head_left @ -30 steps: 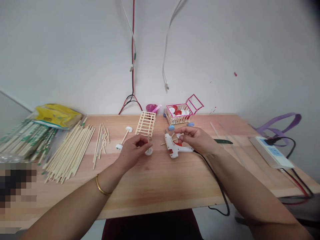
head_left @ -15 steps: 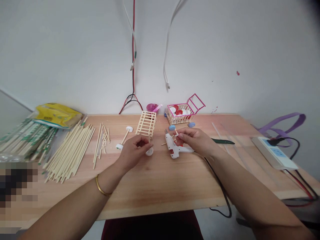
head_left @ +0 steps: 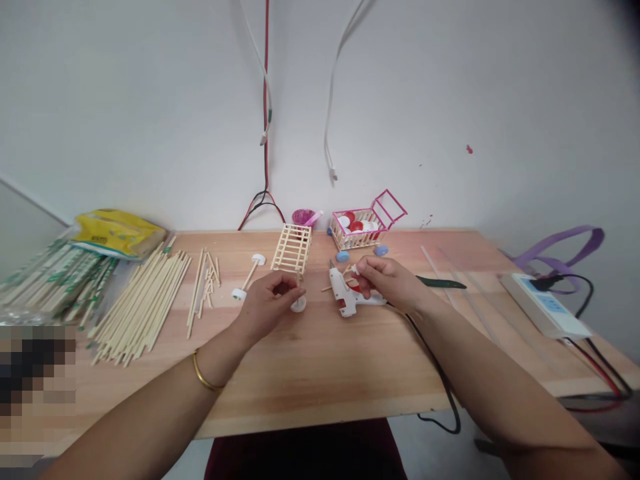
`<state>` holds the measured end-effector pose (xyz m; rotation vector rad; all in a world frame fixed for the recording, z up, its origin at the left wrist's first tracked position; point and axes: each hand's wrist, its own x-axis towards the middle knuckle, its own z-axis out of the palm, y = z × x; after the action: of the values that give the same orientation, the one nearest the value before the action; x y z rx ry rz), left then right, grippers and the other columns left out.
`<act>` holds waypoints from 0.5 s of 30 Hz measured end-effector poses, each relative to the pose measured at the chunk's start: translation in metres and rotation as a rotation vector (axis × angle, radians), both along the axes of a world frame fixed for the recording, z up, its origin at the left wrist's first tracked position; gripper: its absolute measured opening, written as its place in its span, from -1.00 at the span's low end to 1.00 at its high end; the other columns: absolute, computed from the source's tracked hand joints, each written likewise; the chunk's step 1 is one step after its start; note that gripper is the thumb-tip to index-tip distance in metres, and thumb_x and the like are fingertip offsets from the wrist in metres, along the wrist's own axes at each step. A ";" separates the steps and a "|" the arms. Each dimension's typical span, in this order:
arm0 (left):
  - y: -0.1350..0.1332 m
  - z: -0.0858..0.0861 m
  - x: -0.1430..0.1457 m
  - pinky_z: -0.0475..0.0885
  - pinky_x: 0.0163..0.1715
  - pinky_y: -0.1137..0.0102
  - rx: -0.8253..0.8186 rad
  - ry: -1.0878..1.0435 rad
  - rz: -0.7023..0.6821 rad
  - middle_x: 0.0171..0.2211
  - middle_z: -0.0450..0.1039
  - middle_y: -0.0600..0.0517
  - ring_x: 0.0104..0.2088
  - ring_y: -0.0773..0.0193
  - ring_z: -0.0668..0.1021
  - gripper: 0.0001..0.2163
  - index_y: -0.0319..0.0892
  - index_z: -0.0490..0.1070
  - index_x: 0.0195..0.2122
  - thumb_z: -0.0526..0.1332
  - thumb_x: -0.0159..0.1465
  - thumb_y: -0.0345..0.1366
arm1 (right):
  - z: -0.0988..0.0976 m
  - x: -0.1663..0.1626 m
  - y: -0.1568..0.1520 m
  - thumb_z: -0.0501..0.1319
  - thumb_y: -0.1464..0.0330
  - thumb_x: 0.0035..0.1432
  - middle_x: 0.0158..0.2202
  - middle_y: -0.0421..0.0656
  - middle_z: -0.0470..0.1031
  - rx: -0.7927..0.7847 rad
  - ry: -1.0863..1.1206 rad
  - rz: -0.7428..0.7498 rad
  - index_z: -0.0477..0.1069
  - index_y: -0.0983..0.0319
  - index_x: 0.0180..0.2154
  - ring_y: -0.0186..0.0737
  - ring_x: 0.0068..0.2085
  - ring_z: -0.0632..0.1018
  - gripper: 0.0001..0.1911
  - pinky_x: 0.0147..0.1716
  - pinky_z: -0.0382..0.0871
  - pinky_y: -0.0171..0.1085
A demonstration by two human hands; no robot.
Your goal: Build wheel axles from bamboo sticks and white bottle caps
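My left hand [head_left: 273,303] is closed in a pinch on a short wooden stick [head_left: 299,276]. The stick's lower end meets a white bottle cap [head_left: 299,305] on the table; whether they are joined I cannot tell. My right hand [head_left: 383,281] pinches a small whitish piece [head_left: 355,269], too small to name. Just under that hand a white glue gun [head_left: 345,293] lies on its side, its nozzle pointing away. Behind my left hand sits a small frame of wooden sticks [head_left: 293,247]. To its left rests a stick axle [head_left: 250,275] with a white cap at each end.
A pink-edged stick cart [head_left: 357,230] full of red and white caps stands at the back. Bundled sticks [head_left: 143,307] and a yellow packet [head_left: 117,233] lie left. A green-handled tool [head_left: 440,283], clear glue sticks [head_left: 435,267] and a power strip [head_left: 547,307] are right.
My right hand has turned slightly, and the whitish piece in it sits at a different angle. My left hand keeps its pinch on the stick. The view has shifted a little.
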<state>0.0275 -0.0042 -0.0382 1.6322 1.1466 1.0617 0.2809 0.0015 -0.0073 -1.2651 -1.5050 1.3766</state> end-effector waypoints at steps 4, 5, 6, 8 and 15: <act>-0.001 0.002 0.000 0.24 -0.50 0.46 -0.004 -0.005 -0.008 -0.54 0.32 0.10 -0.51 0.40 0.35 -0.83 -0.21 0.36 -0.46 0.28 0.11 -0.23 | 0.001 0.000 -0.002 0.19 -0.03 0.08 -0.61 -0.27 0.38 0.028 -0.061 0.004 0.32 0.21 -0.46 -0.39 -0.55 0.37 -0.57 -0.47 0.25 -0.32; -0.001 0.003 0.000 0.25 -0.50 0.46 -0.004 -0.008 -0.009 -0.54 0.33 0.10 -0.51 0.40 0.35 -0.83 -0.21 0.36 -0.46 0.28 0.11 -0.23 | -0.001 0.001 -0.001 0.20 -0.01 0.09 -0.57 -0.26 0.40 0.033 -0.038 0.016 0.33 0.21 -0.46 -0.38 -0.51 0.39 -0.59 -0.44 0.26 -0.31; -0.001 0.003 0.000 0.24 -0.50 0.46 -0.006 -0.007 -0.009 -0.54 0.33 0.10 -0.51 0.40 0.35 -0.83 -0.21 0.36 -0.46 0.28 0.11 -0.23 | -0.003 0.001 -0.001 0.20 0.01 0.09 -0.53 -0.24 0.43 0.034 -0.010 0.025 0.35 0.21 -0.45 -0.36 -0.47 0.42 -0.61 -0.40 0.28 -0.30; -0.001 0.002 0.000 0.24 -0.50 0.46 -0.008 -0.004 -0.006 -0.54 0.33 0.10 -0.51 0.40 0.35 -0.83 -0.20 0.36 -0.46 0.29 0.11 -0.23 | -0.008 0.002 0.000 0.21 0.05 0.11 -0.45 -0.21 0.48 0.022 0.032 0.030 0.39 0.21 -0.41 -0.34 -0.41 0.45 -0.66 -0.35 0.31 -0.28; -0.001 0.001 0.000 0.24 -0.50 0.47 0.009 0.002 -0.017 -0.54 0.33 0.10 -0.51 0.40 0.35 -0.83 -0.20 0.36 -0.46 0.28 0.11 -0.22 | -0.008 0.002 0.001 0.28 0.11 0.07 -0.51 -0.24 0.44 -0.029 0.219 0.020 0.33 0.23 -0.51 -0.41 -0.53 0.39 -0.66 -0.47 0.28 -0.32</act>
<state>0.0274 -0.0051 -0.0368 1.6472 1.1286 1.0559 0.2830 0.0029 -0.0157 -1.0802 -1.3551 1.5031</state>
